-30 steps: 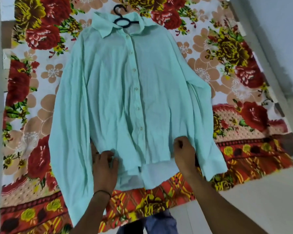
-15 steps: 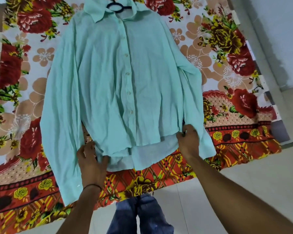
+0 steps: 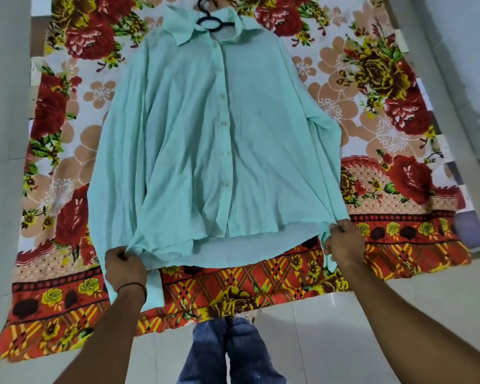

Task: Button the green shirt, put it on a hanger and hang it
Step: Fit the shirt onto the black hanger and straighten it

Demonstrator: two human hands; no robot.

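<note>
on the flowery sheet (image 3: pixel 372 87) my left hand (image 3: pixel 125 266) and right hand (image 3: pixel 344 242) pinch the green shirt (image 3: pixel 205 139) hem, hanger (image 3: pixel 209 19) hook far ahead, maybe inside the collar.

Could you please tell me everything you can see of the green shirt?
The green shirt is pale mint, thin crinkled fabric, long-sleeved, with a pointed collar and pale buttons that look fastened down the front. It lies front up, spread on the floral sheet, a black hanger poking out at the collar. The left hand and right hand each pinch a lower hem corner.
</note>
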